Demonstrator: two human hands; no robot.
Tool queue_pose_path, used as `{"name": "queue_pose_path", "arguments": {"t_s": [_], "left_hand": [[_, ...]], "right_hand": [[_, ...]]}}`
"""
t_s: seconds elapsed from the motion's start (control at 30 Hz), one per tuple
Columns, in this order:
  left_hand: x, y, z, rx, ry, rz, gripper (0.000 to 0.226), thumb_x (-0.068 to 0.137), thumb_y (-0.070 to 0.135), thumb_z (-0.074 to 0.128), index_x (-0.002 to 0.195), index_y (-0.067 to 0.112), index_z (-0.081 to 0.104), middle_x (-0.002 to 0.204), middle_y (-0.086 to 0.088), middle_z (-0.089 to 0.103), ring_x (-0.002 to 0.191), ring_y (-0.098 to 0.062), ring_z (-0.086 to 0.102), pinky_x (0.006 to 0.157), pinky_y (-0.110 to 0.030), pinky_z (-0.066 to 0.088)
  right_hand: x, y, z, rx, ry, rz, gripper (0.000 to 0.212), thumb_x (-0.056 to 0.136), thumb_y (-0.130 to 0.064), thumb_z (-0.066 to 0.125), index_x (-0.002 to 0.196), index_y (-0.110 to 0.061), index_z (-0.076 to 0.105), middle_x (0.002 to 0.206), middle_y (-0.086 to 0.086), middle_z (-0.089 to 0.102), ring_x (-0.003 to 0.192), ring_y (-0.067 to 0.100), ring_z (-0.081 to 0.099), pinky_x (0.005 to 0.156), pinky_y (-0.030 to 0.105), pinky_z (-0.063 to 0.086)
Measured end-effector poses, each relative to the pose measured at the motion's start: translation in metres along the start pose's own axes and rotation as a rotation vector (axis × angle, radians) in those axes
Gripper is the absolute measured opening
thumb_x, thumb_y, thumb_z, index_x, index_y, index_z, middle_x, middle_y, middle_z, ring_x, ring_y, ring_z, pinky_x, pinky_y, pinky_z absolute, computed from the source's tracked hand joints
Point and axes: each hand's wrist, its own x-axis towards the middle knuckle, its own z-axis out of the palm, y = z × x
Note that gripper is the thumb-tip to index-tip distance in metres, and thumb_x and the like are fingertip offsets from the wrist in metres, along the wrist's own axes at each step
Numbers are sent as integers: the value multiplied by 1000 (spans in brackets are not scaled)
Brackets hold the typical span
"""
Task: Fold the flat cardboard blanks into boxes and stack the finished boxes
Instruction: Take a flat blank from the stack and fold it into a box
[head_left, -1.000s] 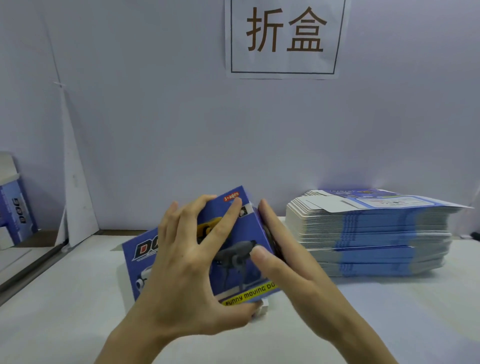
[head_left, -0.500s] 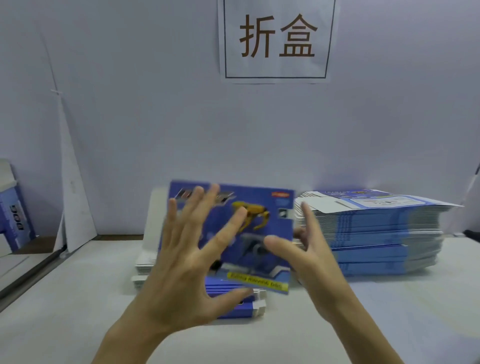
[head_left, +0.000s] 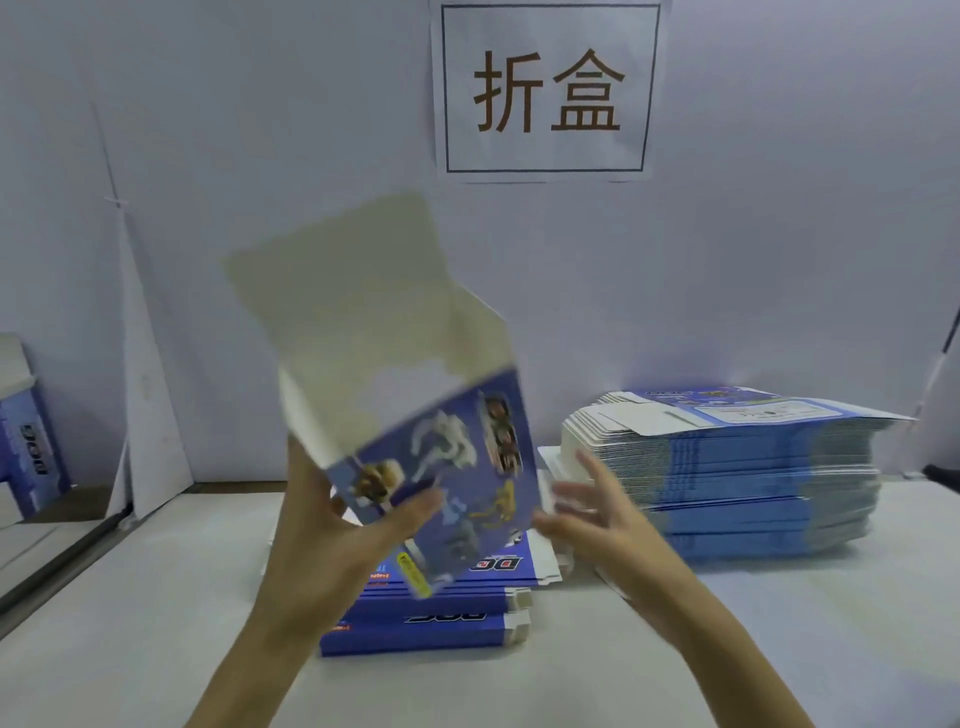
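Wall (head_left: 208, 156) seemingly pale lilac; paper sign (head_left: 545, 88); white table (head_left: 130, 623).

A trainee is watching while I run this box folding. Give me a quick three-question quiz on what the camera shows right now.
1. True or false: the top flap of the raised box is tucked shut.
2. Where does the pile of flat blanks lie? A. on the table, right of the raised box. B. on the floor. C. on top of the raised box.
3. Fill in: the right hand is spread open; the ___ hand grips the raised box.
Key: 1 false, the flap stands up; 2 A; 3 left, the left hand grips it.
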Motion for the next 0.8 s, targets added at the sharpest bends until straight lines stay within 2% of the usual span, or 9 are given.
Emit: {"name": "queue_pose_path", "arguments": {"t_s": [0.07,0.13,0.2,0.27,0.37,0.5,0.57,0.67,0.8], "left_hand": [[0,-5,-5,71,-98,32,103,50,33,84,141,21,38,125,6,59,115,-9,58,94,-25,50],[-3,-10,-4,136,-204,62,113,54,38,83,149,33,24,139,11,47,126,-13,49,102,-39,47],[-6,-15,3,179,-277,89,112,59,42,80,151,36,17,134,12,46,116,-5,50,96,-27,50],[-7,-22,9,242,-284,124,111,62,41,79,152,32,14,131,19,39,115,9,42,95,-10,42],[-7,-21,6,381,-284,133,108,64,55,79,151,34,19,122,26,25,120,18,26,98,-5,33],[-7,-1,-4,197,-307,13,94,59,96,39,136,42,44,105,29,43,109,8,47,85,-2,39],[-8,5,-4,131,-256,0,83,62,92,39,130,44,50,105,30,50,107,8,51,79,-2,40],[-5,6,0,92,-106,-87,58,76,73,58,123,39,53,108,18,62,101,-2,60,73,-17,47],[-7,6,8,173,100,-2,28,80,54,52,90,28,50,77,8,61,72,-11,60,59,-21,48]], "right_hand": [[-2,-8,-9,150,171,-99,74,67,-42,78,134,-35,48,122,-2,64,105,11,66,78,22,50],[-5,-16,-15,293,179,-182,46,72,-43,69,116,-29,65,107,1,71,90,14,71,76,28,55],[-11,-25,-14,279,142,-250,24,81,-36,70,99,-20,72,92,1,74,77,14,71,71,35,60],[-14,-29,-9,177,197,-284,28,86,-40,70,92,-12,69,82,2,72,71,15,68,71,41,61],[-14,-29,-5,71,295,-289,23,88,-29,65,89,-6,65,81,7,71,70,20,70,61,34,60],[-15,-30,-7,85,236,-230,16,89,-23,65,88,-7,67,77,0,73,67,13,70,56,24,56],[-16,-32,-7,98,230,-248,30,76,-38,69,87,-9,69,78,1,73,68,14,71,57,25,57],[-15,-32,-7,124,226,-218,46,62,-47,69,87,-9,70,75,4,72,63,13,69,58,28,59],[-12,-27,-2,215,157,-115,43,65,-44,69,89,-9,73,73,4,74,58,10,66,63,28,61]]}}
